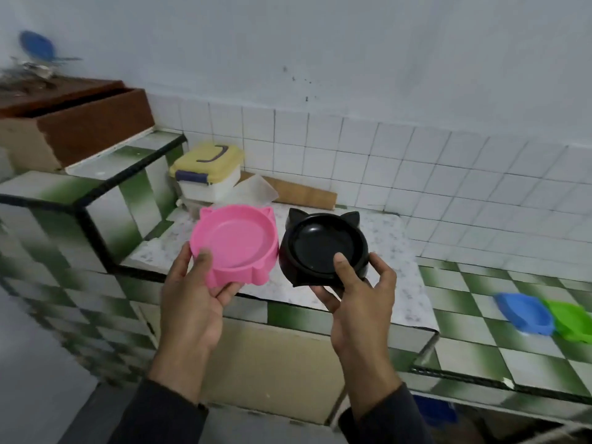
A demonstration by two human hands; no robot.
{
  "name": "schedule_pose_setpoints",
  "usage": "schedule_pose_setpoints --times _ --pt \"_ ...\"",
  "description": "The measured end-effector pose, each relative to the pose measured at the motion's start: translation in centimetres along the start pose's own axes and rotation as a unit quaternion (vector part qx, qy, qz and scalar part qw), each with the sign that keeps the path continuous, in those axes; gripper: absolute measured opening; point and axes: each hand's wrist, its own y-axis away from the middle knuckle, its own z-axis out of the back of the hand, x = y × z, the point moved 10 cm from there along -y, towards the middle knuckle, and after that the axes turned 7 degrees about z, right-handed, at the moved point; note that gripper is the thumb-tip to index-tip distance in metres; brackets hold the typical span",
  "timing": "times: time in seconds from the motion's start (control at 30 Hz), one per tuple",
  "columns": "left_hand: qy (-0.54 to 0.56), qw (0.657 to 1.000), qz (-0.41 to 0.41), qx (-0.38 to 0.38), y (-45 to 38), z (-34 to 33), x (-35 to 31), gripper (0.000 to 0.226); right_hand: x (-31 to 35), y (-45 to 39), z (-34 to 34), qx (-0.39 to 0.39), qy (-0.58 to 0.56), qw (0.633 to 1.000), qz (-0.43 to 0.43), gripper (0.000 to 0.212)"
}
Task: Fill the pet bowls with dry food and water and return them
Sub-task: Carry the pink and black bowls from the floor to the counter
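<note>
My left hand (195,296) grips a pink cat-eared pet bowl (234,241) by its near rim, thumb inside the edge. My right hand (358,293) holds a black cat-eared pet bowl (323,245) the same way. Both bowls look empty and hang side by side above the front of a paper-covered counter (394,251). A blue bowl (525,312) and a green bowl (573,320) sit together on the green-checked counter at the right.
A white storage box with a yellow lid (208,173) stands at the back of the counter beside a raised tiled step (96,193). A brown wooden box (80,123) rests on the step at the left. A cardboard sheet (304,190) leans against the tiled wall.
</note>
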Motion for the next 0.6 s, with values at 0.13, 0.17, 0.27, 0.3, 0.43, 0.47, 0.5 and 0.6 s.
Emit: schedule_pose_setpoints --times 0.13,0.17,0.27,0.3,0.43,0.47,0.5,0.6 --pt "-0.011 0.999 0.034 0.038 2.2 -5.8 5.8 0.047 4.5 -2.2 6.6 -0.039 -0.011 0.999 0.024 0.051" --pt "-0.015 0.998 0.043 0.048 2.8 -7.3 7.3 0.047 5.7 -2.7 8.3 -0.049 -0.010 0.998 0.033 0.051" --pt "-0.024 0.994 0.069 0.080 4.8 -11.8 12.1 0.047 9.2 -4.2 13.6 -0.078 -0.011 0.995 0.059 0.050" --pt "-0.026 0.992 0.078 0.091 5.6 -13.3 13.6 0.048 10.4 -4.6 15.3 -0.088 -0.014 0.994 0.067 0.050" --pt "-0.049 0.986 0.111 0.115 8.5 -18.4 19.4 0.049 14.5 -5.9 22.2 -0.139 -0.019 0.986 0.092 0.052" --pt "-0.056 0.984 0.119 0.123 9.2 -19.5 20.8 0.049 15.3 -6.1 23.8 -0.150 -0.019 0.984 0.097 0.051" --pt "-0.060 0.981 0.126 0.131 9.9 -20.7 22.1 0.049 16.2 -6.3 25.3 -0.161 -0.021 0.982 0.101 0.051" --pt "-0.071 0.974 0.151 0.155 11.6 -24.1 26.0 0.049 18.6 -6.7 29.8 -0.196 -0.030 0.973 0.118 0.052"
